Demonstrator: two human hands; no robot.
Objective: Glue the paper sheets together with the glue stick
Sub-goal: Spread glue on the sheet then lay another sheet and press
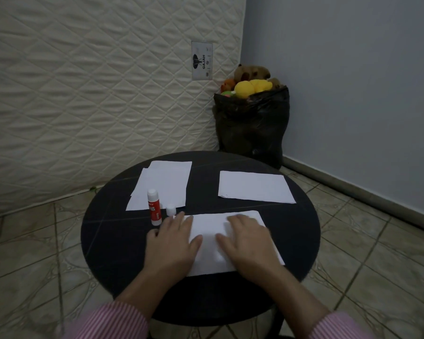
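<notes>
While both my hands lay open and flat, the left hand [173, 243] and right hand [242, 237] on the near paper sheet [209, 245] at the round table's [108, 241] near edge, I judged it light, limp, crease-prone, best pinched at a corner, the uncapped glue stick [154, 207] standing just left.

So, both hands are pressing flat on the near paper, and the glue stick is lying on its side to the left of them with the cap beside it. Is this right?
Not quite. In the head view the glue stick is standing upright, not lying on its side. The rest holds: the left hand and right hand press flat on the near paper, and the cap stands beside the stick.
</notes>
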